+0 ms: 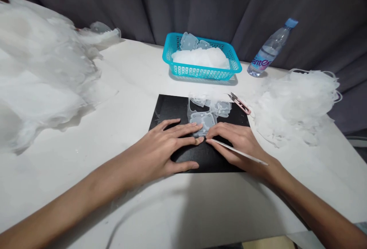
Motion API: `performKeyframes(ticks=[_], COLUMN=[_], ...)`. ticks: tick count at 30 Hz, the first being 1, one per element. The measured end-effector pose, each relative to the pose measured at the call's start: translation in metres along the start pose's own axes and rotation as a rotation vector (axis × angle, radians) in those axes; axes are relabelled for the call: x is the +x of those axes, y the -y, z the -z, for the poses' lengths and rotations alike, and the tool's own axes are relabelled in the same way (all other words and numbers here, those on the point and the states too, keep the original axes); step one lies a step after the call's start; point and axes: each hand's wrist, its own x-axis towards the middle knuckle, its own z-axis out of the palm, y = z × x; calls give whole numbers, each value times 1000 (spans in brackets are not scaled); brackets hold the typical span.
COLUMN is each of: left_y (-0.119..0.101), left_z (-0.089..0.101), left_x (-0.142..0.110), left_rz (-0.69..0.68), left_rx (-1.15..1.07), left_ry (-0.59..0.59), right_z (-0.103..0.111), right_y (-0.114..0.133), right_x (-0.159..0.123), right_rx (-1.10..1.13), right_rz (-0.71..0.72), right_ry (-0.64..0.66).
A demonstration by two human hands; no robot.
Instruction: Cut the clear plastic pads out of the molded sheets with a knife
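A black mat (174,107) lies on the white table. On it sit several translucent plastic pieces (202,118), joined in a small sheet. My left hand (160,147) lies flat on the mat, fingers spread, fingertips pressing the near edge of the closest piece. My right hand (239,142) is closed around a thin white stick-like tool (237,151), whose tip meets the plastic piece beside my left fingertips.
A teal basket (200,71) holding plastic pieces stands behind the mat. Small pink snips (241,104) lie at the mat's right corner. A water bottle (269,50) stands at the back right. Heaps of white plastic trimmings lie left (43,77) and right (295,100).
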Motion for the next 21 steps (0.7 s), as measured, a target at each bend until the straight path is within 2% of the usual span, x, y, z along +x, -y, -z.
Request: performKeyframes(ticks=[3,10,21], left_y=[0,0,2], left_z=[1,1,0], left_x=[0,-1,-3], left_rz=[4,2,-9], left_rx=[-10,-49,-81], left_ry=[8,-8,-34], right_z=[-1,-8,-10], right_y=[-2,-5,-11], right_x=[0,0,-5], right_rx=[50,-11,-270], right_rz=[4,52,184], right_ry=[-18,-4,21])
